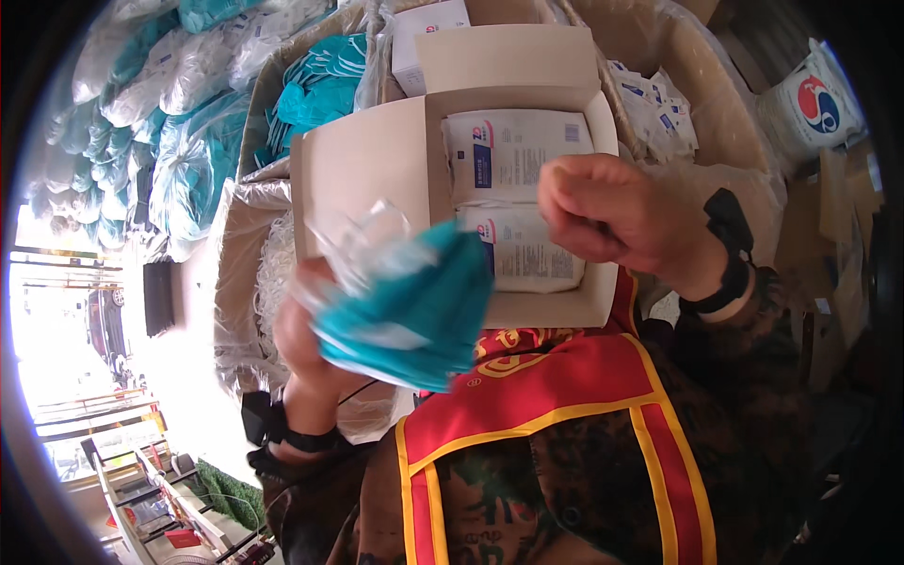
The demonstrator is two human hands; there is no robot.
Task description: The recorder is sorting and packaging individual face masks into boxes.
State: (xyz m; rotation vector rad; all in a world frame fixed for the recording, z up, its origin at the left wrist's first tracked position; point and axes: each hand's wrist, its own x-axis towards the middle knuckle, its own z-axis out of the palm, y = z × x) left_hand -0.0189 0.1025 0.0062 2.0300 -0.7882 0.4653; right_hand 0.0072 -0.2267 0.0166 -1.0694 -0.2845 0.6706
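My left hand point(299, 330) is closed round a stack of teal face masks point(419, 301) with white ear loops, slightly blurred. The stack is held in front of the lower left part of an open cardboard box point(367, 160) and covers some of it. Inside the box lie white printed packets point(541, 155), in two groups, one nearer me than the other. Over the box's right side is my right hand point(598, 207), its fingers curled together in a pinch. Whether anything sits in that pinch is hidden.
Behind the box, a lined bin holds more teal masks point(325, 80). To the right, another bin contains small white packets point(654, 108). White ear-loop cords point(273, 282) fill a bin at left. Bagged masks point(193, 155) are piled at the far left; a white sack point(815, 99) stands far right.
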